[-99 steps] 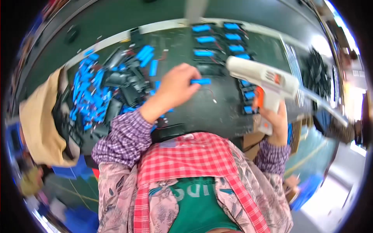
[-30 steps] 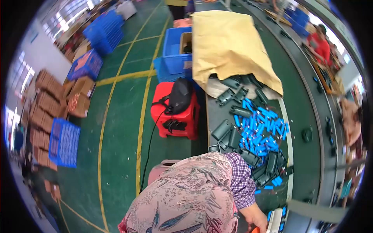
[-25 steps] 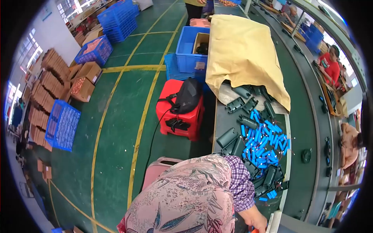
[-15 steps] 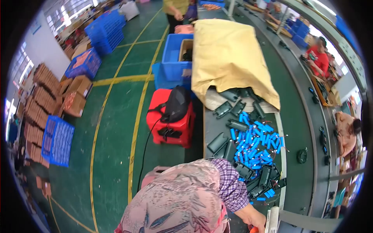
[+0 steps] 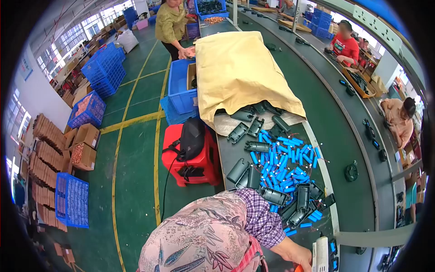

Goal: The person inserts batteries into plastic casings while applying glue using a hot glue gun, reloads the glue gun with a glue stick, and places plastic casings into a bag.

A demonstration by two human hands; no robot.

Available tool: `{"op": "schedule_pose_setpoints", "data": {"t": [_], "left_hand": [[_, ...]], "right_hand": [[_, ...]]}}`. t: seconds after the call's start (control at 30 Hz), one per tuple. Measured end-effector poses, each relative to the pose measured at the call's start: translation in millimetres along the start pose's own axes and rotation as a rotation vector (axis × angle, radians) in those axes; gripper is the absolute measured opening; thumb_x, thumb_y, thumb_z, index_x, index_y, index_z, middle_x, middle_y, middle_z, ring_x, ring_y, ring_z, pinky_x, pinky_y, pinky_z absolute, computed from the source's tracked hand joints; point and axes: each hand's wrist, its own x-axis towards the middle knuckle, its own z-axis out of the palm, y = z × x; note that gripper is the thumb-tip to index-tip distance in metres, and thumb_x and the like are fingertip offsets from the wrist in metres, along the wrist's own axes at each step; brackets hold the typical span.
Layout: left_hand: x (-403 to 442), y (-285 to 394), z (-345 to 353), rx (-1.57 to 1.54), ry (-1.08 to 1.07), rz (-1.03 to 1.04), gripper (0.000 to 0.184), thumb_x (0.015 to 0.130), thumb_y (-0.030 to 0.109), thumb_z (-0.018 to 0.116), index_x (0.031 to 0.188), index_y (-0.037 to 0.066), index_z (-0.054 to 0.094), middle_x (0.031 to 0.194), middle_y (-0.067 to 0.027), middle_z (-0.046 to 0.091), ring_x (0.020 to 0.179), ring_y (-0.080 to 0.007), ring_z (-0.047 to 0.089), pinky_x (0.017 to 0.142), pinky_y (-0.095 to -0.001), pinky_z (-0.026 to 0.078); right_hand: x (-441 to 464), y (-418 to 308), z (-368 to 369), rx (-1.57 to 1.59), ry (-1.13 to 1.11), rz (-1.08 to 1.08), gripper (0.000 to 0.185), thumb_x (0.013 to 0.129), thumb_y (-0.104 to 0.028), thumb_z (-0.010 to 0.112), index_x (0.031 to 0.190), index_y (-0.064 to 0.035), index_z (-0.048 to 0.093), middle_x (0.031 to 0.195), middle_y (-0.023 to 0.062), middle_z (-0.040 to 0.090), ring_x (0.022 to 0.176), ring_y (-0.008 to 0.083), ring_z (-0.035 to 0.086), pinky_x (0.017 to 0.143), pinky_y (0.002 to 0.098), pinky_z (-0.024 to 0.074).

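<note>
One white glue gun [image 5: 321,255] is on the near side of the pile of blue pieces [image 5: 285,167]. Beside it, the left hand [image 5: 297,256] is curled and partly cut off; whether it grips cannot be told. Handling the gun seems the step in hand; the next move calls for a sure hold. Dark shells [image 5: 238,171] flank the pile on the desk [image 5: 230,153]; beyond it lies a paper sack [image 5: 244,72].

From head height, the wide view looks down along the table [image 5: 229,156] towards the nearby yellow sack [image 5: 247,72].
</note>
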Motion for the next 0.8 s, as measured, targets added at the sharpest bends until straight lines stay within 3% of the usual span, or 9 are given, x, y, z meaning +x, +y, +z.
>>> {"op": "schedule_pose_setpoints", "data": {"t": [0.03, 0.1, 0.13, 0.27, 0.37, 0.43, 0.47, 0.67, 0.8], "left_hand": [[3.3, -2.0, -1.8, 0.001, -0.005, -0.007, 0.016, 0.088, 0.013, 0.073, 0.092, -0.001, 0.069, 0.075, -0.0081, 0.067, 0.062, -0.0158, 0.063, 0.055, -0.0306, 0.052], [15.2, -9.3, -10.2, 0.184, -0.087, -0.140, 0.020, 0.091, 0.018, 0.070, 0.082, 0.000, 0.067, 0.066, -0.0074, 0.063, 0.052, -0.0150, 0.059, 0.044, -0.0288, 0.047], [23.7, -18.3, -11.1, 0.198, -0.053, -0.093, 0.028, 0.092, 0.023, 0.068, 0.074, 0.002, 0.064, 0.057, -0.0058, 0.057, 0.042, -0.0142, 0.053, 0.036, -0.0273, 0.040], [28.0, -24.2, -11.8, 0.151, -0.143, -0.036, 0.028, 0.091, 0.026, 0.070, 0.077, 0.002, 0.065, 0.059, -0.0056, 0.057, 0.043, -0.0143, 0.054, 0.038, -0.0267, 0.041], [11.4, -4.1, -6.2, 0.126, -0.173, 0.116, 0.027, 0.092, 0.030, 0.070, 0.085, 0.004, 0.066, 0.068, -0.0065, 0.063, 0.051, -0.0130, 0.058, 0.047, -0.0247, 0.048], [11.9, -3.4, -21.8, 0.294, -0.046, 0.111, 0.033, 0.093, 0.037, 0.066, 0.093, 0.004, 0.071, 0.087, -0.0047, 0.070, 0.074, -0.0144, 0.066, 0.058, -0.0320, 0.053], [10.8, -2.8, -22.6, 0.318, 0.097, 0.136, 0.038, 0.094, 0.040, 0.065, 0.086, 0.003, 0.069, 0.077, -0.0052, 0.069, 0.066, -0.0139, 0.066, 0.054, -0.0308, 0.052], [-30.9, 51.1, -47.7, 0.548, 0.185, 0.104, 0.044, 0.092, 0.042, 0.068, 0.072, 0.004, 0.060, 0.061, -0.0013, 0.054, 0.052, -0.0108, 0.053, 0.047, -0.0271, 0.047], [-51.5, 66.9, -79.6, 0.594, 0.265, 0.143, 0.040, 0.092, 0.040, 0.069, 0.075, 0.005, 0.060, 0.066, 0.0003, 0.056, 0.050, -0.0074, 0.047, 0.043, -0.0254, 0.037]], "right_hand": [[-2.2, 0.6, 0.9, 0.000, 0.008, -0.002, 0.047, 0.093, -0.031, 0.058, 0.123, 0.0048, 0.054, 0.112, 0.0206, 0.063, 0.097, 0.0283, 0.063, 0.087, 0.0411, 0.0510], [-2.5, -3.6, 10.8, 0.143, 0.035, 0.494, 0.046, 0.092, -0.027, 0.057, 0.126, 0.0044, 0.052, 0.112, 0.0204, 0.062, 0.093, 0.0291, 0.063, 0.083, 0.0419, 0.0520], [-2.9, -5.7, 10.7, 0.140, 0.039, 0.493, 0.046, 0.092, -0.027, 0.057, 0.126, 0.0044, 0.052, 0.112, 0.0204, 0.062, 0.093, 0.0291, 0.063, 0.083, 0.0419, 0.0520], [-2.1, -12.0, 12.4, 0.059, 0.087, 0.448, 0.051, 0.087, -0.018, 0.060, 0.132, 0.0025, 0.048, 0.117, 0.0191, 0.062, 0.094, 0.0297, 0.064, 0.084, 0.0410, 0.0534], [-2.1, -36.7, 20.4, 0.139, 0.111, 0.300, 0.060, 0.084, -0.017, 0.064, 0.138, 0.0011, 0.045, 0.127, 0.0180, 0.058, 0.107, 0.0311, 0.063, 0.096, 0.0432, 0.0516], [3.7, -73.1, 58.4, -0.273, 0.099, 0.105, 0.070, 0.083, -0.020, 0.066, 0.145, 0.0004, 0.038, 0.141, 0.0176, 0.048, 0.133, 0.0317, 0.046, 0.110, 0.0414, 0.0439], [9.5, -65.6, 59.3, -0.273, 0.096, 0.106, 0.070, 0.083, -0.020, 0.066, 0.145, 0.0004, 0.038, 0.141, 0.0176, 0.048, 0.133, 0.0317, 0.046, 0.110, 0.0414, 0.0439], [43.2, -34.4, 50.4, -0.139, -0.028, 0.140, 0.066, 0.083, -0.016, 0.065, 0.142, 0.0004, 0.041, 0.137, 0.0166, 0.050, 0.128, 0.0293, 0.049, 0.107, 0.0407, 0.0452], [85.5, -2.7, 31.7, -0.043, -0.092, 0.150, 0.063, 0.083, -0.014, 0.065, 0.141, 0.0004, 0.043, 0.134, 0.0160, 0.051, 0.125, 0.0277, 0.051, 0.105, 0.0403, 0.0461]]}}
